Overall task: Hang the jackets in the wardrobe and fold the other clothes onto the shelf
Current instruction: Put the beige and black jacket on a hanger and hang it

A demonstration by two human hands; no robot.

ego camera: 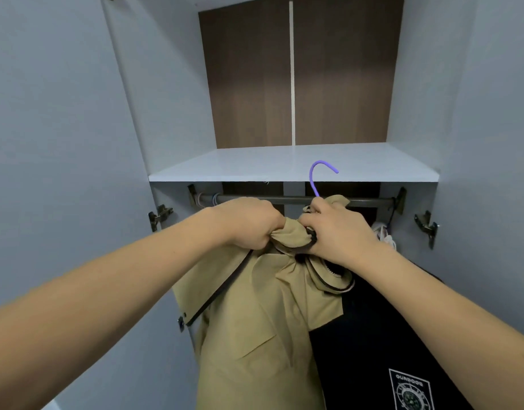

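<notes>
With both the left hand [248,229] and right hand [337,232] clenched on the jacket [254,321] collar, the hanger [317,180] hook above the rail [284,199] could miss it, dropping the jacket.

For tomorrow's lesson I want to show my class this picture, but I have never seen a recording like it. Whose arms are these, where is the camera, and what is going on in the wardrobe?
There is no machine here. A person wears a wide-angle camera on the head, so you look forward and down along their own bare arms. This is the only view.

The left hand grips bunched fabric at the collar of a tan jacket. The right hand holds the collar at the base of a purple hanger, whose hook rises in front of the white shelf and is not yet on the dark rail below it.

A black garment with an "OUTDOOR" badge hangs at the right. Other hanger hooks sit at the rail's left end.
</notes>
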